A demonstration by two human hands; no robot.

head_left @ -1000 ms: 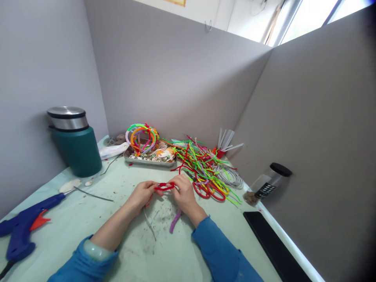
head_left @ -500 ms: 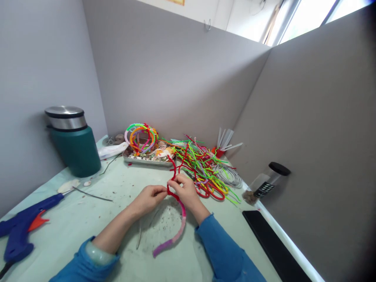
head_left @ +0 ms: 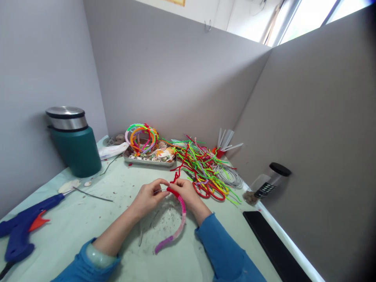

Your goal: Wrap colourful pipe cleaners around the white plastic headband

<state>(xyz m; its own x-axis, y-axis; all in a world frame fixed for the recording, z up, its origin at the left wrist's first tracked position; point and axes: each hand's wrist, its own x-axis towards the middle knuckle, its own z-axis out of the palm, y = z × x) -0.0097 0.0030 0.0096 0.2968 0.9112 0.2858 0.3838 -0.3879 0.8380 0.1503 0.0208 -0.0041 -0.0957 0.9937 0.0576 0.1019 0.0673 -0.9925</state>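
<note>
"What's closest?"
"The blue glue gun (head_left: 22,227) on the left of the table (head_left: 117,211), and in the middle the curved fuzzy strip (head_left: 183,219), purple end nearest, running through pinks to red."
"And the hands?"
"The right hand (head_left: 186,192) pinches the strip's red end. The left hand (head_left: 148,197) curls around a thin wire (head_left: 160,190), fingertips at that end; I can't tell whether they grip."
"Beyond them?"
"Red-handled scissors (head_left: 217,193), then a tangle of bright pipe cleaners (head_left: 196,158). Left of that, colourful rings (head_left: 142,138) stand on a metal tray (head_left: 149,161) of shells."
</note>
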